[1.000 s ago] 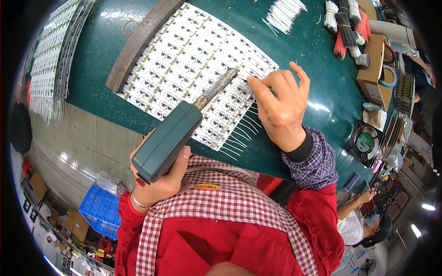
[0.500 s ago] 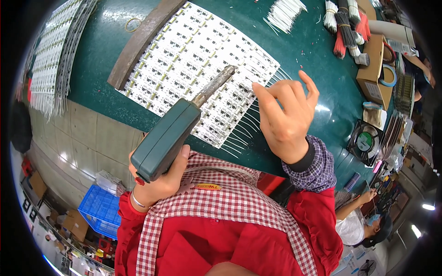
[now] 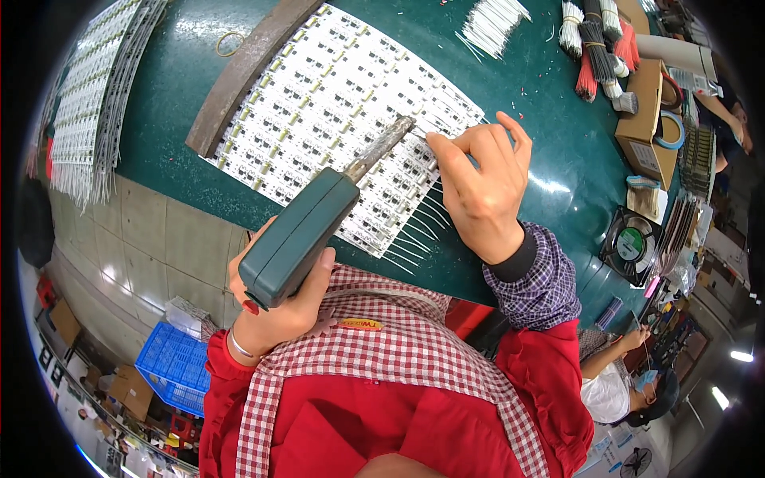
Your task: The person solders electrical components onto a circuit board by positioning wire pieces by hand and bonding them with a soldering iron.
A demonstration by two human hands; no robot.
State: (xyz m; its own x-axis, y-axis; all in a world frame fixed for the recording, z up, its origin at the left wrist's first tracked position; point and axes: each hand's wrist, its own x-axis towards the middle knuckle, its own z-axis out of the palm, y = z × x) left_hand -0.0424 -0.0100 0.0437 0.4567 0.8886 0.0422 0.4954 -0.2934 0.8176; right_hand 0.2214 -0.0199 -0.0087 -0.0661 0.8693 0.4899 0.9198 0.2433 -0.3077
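Note:
My left hand (image 3: 291,307) grips a dark green soldering gun (image 3: 299,235), its long grey metal tip pointing up and right over a white panel of circuit boards (image 3: 319,95). Across from it, my right hand (image 3: 482,183) is closed in a pinch above the panel's right part, its fingertips close to the gun's tip. A thin white wire seems to run from those fingertips toward the tip. Several white wires (image 3: 426,215) stick out from the panel's right edge. A dark bar (image 3: 239,80) lies along the panel's left edge.
A stack of wired panels (image 3: 92,95) stands at the table's left. Loose white wires (image 3: 494,28) lie at the far side. Bundled wires (image 3: 594,48), a cardboard box (image 3: 644,131) and a small fan (image 3: 629,243) line the right. Another person (image 3: 629,390) sits lower right.
My right hand has moved left and slightly up, its fingertips now near the soldering gun's tip. The gun has shifted slightly to the right. The panel stays put.

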